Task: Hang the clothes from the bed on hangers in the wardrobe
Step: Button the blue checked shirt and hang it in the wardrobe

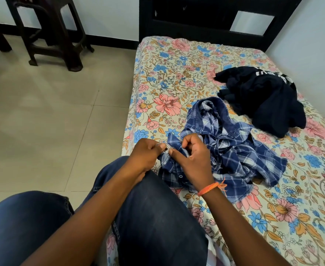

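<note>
A crumpled blue-and-white plaid shirt (232,143) lies on the bed (177,77) with its flowered sheet, just past my knee. My left hand (144,156) pinches the shirt's front edge near a button. My right hand (192,156), with an orange thread on the wrist, pinches the same edge right beside it, fingers curled. A dark navy garment (263,98) with white lettering lies bunched farther back on the right of the bed. No hanger or wardrobe is in view.
My legs in dark jeans (154,217) fill the lower middle, one knee at the bed's edge. Dark wooden chairs (52,35) stand on the tiled floor (42,112) at the far left. A black headboard (205,22) and white walls border the bed.
</note>
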`<state>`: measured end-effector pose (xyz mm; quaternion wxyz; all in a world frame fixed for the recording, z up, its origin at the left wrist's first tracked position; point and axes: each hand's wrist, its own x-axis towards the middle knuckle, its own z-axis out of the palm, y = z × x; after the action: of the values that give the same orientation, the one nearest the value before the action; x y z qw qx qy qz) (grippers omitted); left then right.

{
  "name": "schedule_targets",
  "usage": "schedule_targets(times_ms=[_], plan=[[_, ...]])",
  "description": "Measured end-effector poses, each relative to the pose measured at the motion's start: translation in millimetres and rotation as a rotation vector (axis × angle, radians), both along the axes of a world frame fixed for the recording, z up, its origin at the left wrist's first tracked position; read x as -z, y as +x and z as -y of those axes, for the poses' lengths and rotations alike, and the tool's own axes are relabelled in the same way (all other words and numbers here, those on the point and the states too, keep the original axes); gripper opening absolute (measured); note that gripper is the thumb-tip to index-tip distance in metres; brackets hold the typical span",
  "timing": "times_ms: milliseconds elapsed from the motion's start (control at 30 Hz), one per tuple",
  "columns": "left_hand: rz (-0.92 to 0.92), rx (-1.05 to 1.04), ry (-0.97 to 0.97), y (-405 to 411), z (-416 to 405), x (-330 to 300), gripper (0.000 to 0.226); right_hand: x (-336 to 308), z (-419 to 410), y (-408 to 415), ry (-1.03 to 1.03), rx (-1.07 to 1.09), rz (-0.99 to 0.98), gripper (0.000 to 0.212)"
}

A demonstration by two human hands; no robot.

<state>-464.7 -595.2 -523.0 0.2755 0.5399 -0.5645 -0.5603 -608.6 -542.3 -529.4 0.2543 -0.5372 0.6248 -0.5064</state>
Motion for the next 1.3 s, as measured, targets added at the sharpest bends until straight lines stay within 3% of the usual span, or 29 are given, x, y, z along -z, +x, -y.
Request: schedule_targets(times_ms=[200,500,733,900,1067,1300], plan=[[-0.044,-0.042,-0.068,-2,-2,3,0.015,3,2,4,-0.013,0.041,-0.011,0.021],[-0.209,-0.037,-0.02,3,-2,0,0.007,-2,2,3,0.175,0.074,0.342,0.038],[-0.052,-0.06,-0.187,4,-7,0,0.004,-1,2,6,0.195,0.064,0.442,0.046],[-0.091,-0.014,-0.247,8,-6,-1,0.01,-1,2,2,0.169,0.101,0.521,0.043],[-0.031,-0.054,-0.39,6,-13,-4,0.01,-10,1,-3,0.18,0.01,0.603,0.044],[0.033,-0.032,-0.435,2,-16,-3,0.017,-7,-2,-5,0.164,-0.033,0.676,0.039]])
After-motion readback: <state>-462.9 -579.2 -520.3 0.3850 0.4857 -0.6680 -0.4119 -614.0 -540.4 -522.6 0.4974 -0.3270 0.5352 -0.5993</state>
